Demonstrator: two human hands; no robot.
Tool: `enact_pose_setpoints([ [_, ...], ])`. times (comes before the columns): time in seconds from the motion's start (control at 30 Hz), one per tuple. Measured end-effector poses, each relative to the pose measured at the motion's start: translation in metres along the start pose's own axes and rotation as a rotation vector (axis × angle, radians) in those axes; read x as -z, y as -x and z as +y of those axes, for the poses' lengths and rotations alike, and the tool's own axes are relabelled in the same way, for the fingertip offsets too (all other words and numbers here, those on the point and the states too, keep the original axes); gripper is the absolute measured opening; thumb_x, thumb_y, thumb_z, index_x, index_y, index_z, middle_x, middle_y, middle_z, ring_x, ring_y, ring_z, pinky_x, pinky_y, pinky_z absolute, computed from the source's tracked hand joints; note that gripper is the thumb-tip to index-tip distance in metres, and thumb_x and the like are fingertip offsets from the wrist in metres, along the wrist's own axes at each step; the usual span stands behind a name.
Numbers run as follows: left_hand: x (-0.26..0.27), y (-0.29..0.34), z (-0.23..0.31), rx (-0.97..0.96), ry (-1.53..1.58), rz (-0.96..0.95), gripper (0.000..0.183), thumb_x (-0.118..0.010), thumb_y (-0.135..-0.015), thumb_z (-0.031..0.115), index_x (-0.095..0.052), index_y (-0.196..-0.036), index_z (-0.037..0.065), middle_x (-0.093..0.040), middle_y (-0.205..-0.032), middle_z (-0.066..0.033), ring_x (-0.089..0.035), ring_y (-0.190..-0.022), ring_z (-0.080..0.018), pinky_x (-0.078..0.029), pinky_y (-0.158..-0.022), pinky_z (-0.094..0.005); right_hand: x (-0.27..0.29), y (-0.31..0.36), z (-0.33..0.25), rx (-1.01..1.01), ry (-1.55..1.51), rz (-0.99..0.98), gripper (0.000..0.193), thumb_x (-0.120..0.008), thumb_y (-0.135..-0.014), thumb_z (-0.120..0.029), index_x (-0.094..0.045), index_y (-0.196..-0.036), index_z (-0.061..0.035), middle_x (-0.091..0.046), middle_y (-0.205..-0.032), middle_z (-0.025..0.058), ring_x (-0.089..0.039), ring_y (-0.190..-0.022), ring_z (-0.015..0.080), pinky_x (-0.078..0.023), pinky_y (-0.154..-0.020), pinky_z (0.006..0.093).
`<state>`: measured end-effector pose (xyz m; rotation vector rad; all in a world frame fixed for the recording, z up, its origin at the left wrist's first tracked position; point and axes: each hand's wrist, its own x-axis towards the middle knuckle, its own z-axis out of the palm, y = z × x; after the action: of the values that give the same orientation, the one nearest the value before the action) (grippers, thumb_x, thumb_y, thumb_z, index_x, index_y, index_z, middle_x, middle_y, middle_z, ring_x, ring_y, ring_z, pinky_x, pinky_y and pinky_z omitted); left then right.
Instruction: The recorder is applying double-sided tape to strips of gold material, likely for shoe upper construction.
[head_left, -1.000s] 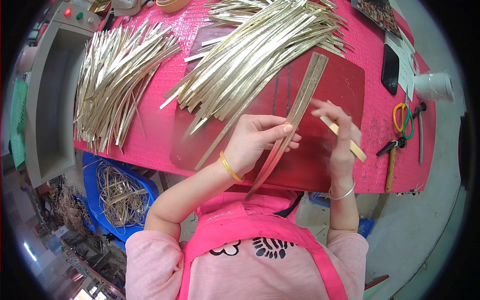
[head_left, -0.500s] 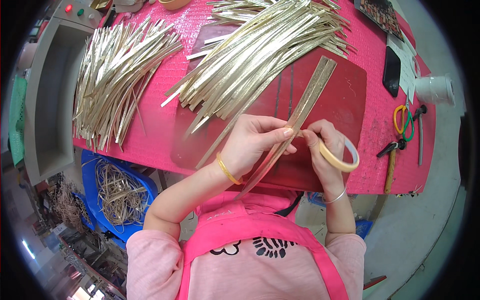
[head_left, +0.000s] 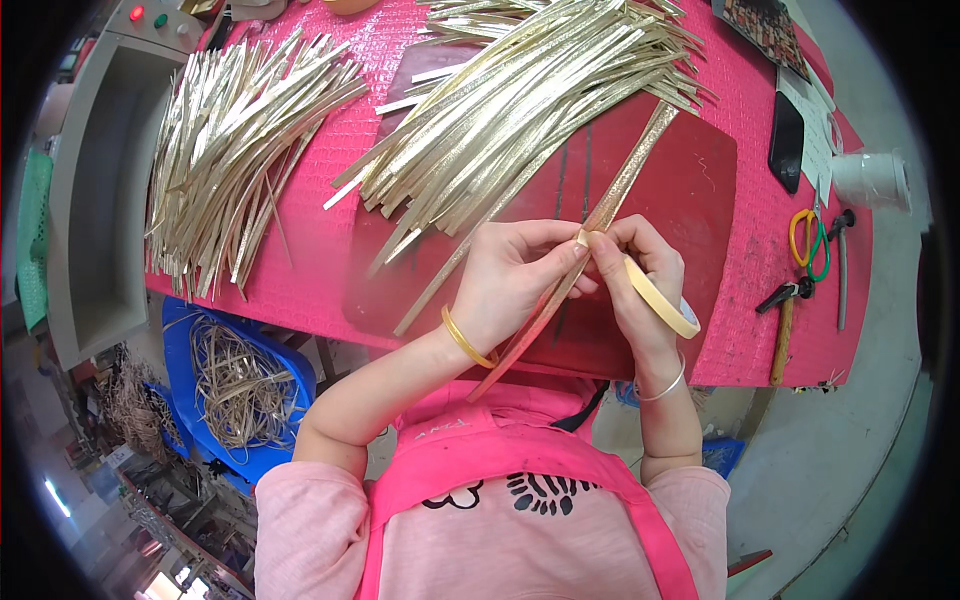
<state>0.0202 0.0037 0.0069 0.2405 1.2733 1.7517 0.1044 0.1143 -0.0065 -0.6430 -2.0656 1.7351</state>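
Note:
Between the thumb and fingers of my left hand [head_left: 513, 277] a few flat gold strips [head_left: 637, 167] are pinched together at their middle. They slant from the far right down toward my apron, and their lower part looks reddish. My right hand [head_left: 640, 275] closes its thumb and fingers at the same spot, touching the strips. A roll of cream masking tape [head_left: 662, 297] hangs around fingers of that hand, and a short piece of tape [head_left: 583, 238] shows at the pinch. How far it wraps around the strips is hidden by my fingers.
Gold strips lie in a large pile [head_left: 500, 110] ahead and another bundle [head_left: 235, 160] at left, on a pink-covered table [head_left: 325, 215]. Under my hands is a dark red board [head_left: 690, 170]. Scissors [head_left: 812, 240], a hammer [head_left: 783, 330] and a phone [head_left: 785, 145] lie right. A blue bin [head_left: 178, 355] stands lower left.
My right hand has moved left and up against the strips, drawing close to my left thumb. The tape roll has turned and come along. The strips have twisted to look narrower.

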Motion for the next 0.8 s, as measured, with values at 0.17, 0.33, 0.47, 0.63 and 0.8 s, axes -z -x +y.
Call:
enact_pose_setpoints([
  [0.17,0.002,0.004,0.005,-0.002,-0.049,-0.067,0.024,-0.05,-0.081,0.008,-0.052,-0.099,-0.007,-0.059,-0.083,-0.0114,-0.057,-0.068,-0.0131,-0.048,-0.062,-0.0224,-0.001,0.0,-0.004,-0.01,0.133,0.015,0.016,-0.058,-0.075,-0.014,-0.05,-0.067,-0.0026,-0.048,-0.051,0.0014,-0.045,-0.05,0.0084,-0.035,-0.047,0.0218],
  [0.33,0.007,0.0,-0.008,-0.057,0.18,-0.043,0.024,-0.05,-0.082,0.013,-0.053,-0.097,-0.005,-0.058,-0.077,-0.0088,-0.056,-0.062,-0.0108,-0.046,-0.056,-0.0199,0.002,0.002,-0.006,0.113,0.267,0.044,0.012,-0.058,-0.074,-0.013,-0.051,-0.073,-0.0031,-0.052,-0.061,0.0043,-0.049,-0.061,0.012,-0.038,-0.055,0.0238],
  [0.47,0.012,-0.009,-0.002,0.139,0.536,-0.336,0.033,-0.051,-0.081,0.012,-0.043,-0.109,-0.002,-0.056,-0.071,-0.0081,-0.054,-0.055,-0.0121,-0.045,-0.052,-0.0201,-0.004,0.008,0.002,-0.003,-0.5,-0.017,0.011,-0.057,-0.076,-0.009,-0.053,-0.083,-0.0022,-0.055,-0.079,0.0044,-0.052,-0.072,0.0106,-0.041,-0.063,0.0223],
  [0.63,0.007,-0.005,0.011,0.048,0.187,-0.194,0.04,-0.053,-0.078,0.007,-0.038,-0.114,0.0,-0.056,-0.071,-0.0092,-0.055,-0.06,-0.0127,-0.045,-0.058,-0.0224,-0.008,0.003,-0.004,0.162,-0.555,-0.003,0.01,-0.057,-0.075,-0.002,-0.052,-0.083,-0.0005,-0.052,-0.081,0.0035,-0.052,-0.076,0.0106,-0.04,-0.068,0.0208],
  [0.8,0.005,0.001,0.014,-0.29,-0.223,-0.086,0.019,-0.051,-0.079,0.006,-0.051,-0.097,-0.002,-0.057,-0.081,-0.0077,-0.055,-0.07,-0.0112,-0.045,-0.063,-0.0216,-0.007,0.004,-0.011,0.183,-0.368,-0.003,0.011,-0.053,-0.076,0.001,-0.049,-0.085,-0.0024,-0.049,-0.077,0.0029,-0.047,-0.072,0.0079,-0.037,-0.064,0.0198],
])
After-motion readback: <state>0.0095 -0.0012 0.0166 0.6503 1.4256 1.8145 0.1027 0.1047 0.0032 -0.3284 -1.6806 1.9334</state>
